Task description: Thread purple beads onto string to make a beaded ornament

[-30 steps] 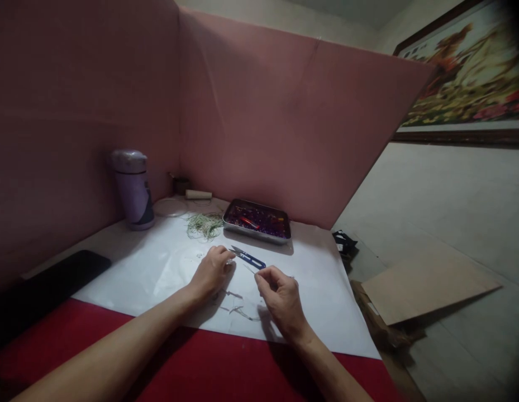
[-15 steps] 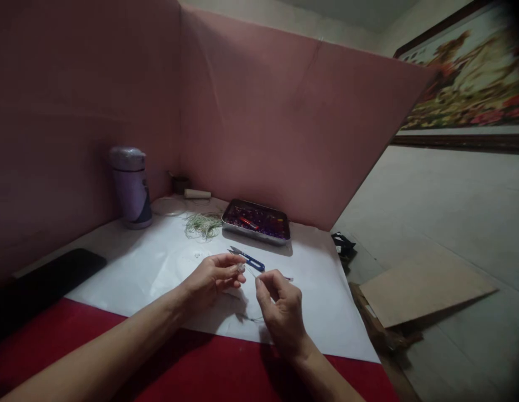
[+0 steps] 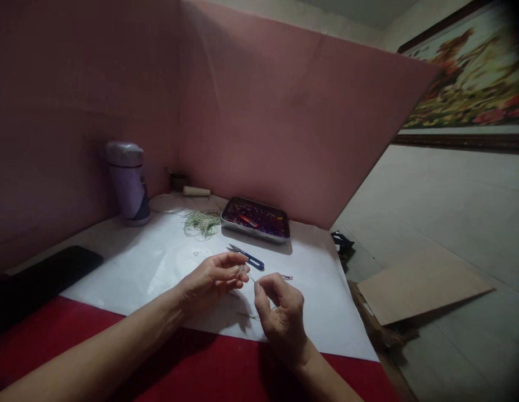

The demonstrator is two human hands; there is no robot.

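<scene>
My left hand [image 3: 215,276] pinches a small clear beaded piece [image 3: 243,269] between thumb and fingers. A thin pale thread [image 3: 251,277] runs from that piece to my right hand [image 3: 282,312], whose thumb and index finger are closed on it. Just beyond my fingers lie blue thread snips [image 3: 247,258] on the white sheet [image 3: 326,290]. A metal tray [image 3: 256,220] of dark purple beads, with a red item on them, sits farther back. Left of the tray is a tangle of green thread [image 3: 201,223].
A purple bottle [image 3: 129,187] stands at the back left, near a pale roll [image 3: 196,191] and a small dark pot [image 3: 178,181]. A black flat object [image 3: 45,282] lies at the left. Pink panels [image 3: 263,123] enclose the back and left.
My right hand has dropped slightly, and its gap from the beaded piece is a little different. The whole view has shifted slightly. Both hands keep their pinches.
</scene>
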